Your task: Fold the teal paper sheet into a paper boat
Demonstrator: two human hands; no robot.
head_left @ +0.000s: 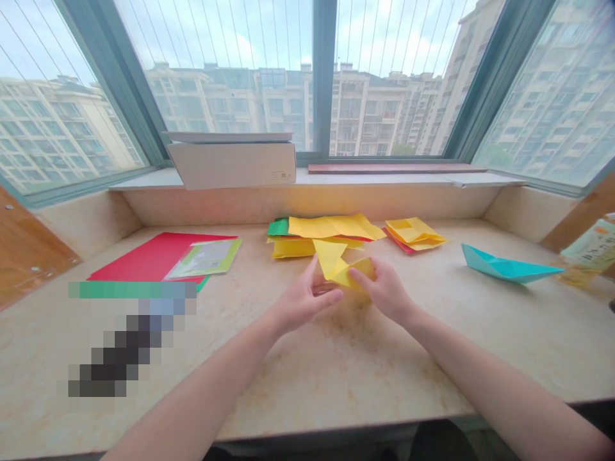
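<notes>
A yellow folded paper (336,264) with pointed flaps is held up over the middle of the counter. My right hand (385,288) pinches its right side, thumb in front and fingers behind. My left hand (307,296) is at its left side, the thumb stretched out apart from the paper and the other fingers partly hidden behind it. Just beyond lies a stack of yellow and green folded papers (331,227). Right of that stack are more yellow folded papers (416,232) with a red one under them. Farther right sits a blue paper boat (512,267).
Red paper sheets (139,259) and a clear packet (204,258) lie at the left, near a blurred-out patch (129,339). A white box (235,164) stands on the window sill. A transparent bag (593,246) is at the far right. The stone counter (298,390) ends close to me.
</notes>
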